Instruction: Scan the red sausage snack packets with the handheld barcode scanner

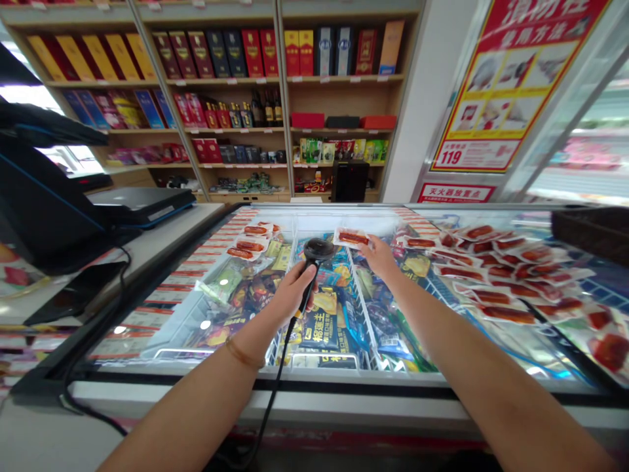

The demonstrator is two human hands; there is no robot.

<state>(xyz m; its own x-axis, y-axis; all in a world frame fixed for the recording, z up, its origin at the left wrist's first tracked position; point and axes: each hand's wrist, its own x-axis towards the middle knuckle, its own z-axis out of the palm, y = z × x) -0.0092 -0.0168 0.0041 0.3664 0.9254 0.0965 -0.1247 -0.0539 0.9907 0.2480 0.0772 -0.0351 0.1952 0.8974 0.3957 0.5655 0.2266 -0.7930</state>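
"So, what do the left fingers have?"

"The left hand [301,288] is curled round the handle of a black scanner [318,250], its fingers closed on the grip and the scanner's head just beyond them. A cord [278,377] runs from below those fingers back toward the person's body."

"And the right?"

"The right hand [381,257] pinches the near right end of a sausage packet [352,238]. The packet stretches leftward from those fingertips, with its other end just beside the scanner's head. I can't tell whether the two touch."

"What lies around the fingers?"

"Well to the right of the right fingers, a spread of similar packets [515,265] overlaps on the glass top [162,321] of a freezer. Left of the left fingers and a little beyond them, a smaller group of packets [248,247] lies on the glass too."

"Below them?"

"Under the glass, beneath both hands, bagged goods [322,324] sit between white wire dividers [362,305]."

"Farther off?"

"Beyond the fingertips stand shelves [339,105] of boxes and bottles; far to the left of the left fingers is a flat-topped scale [142,200]."
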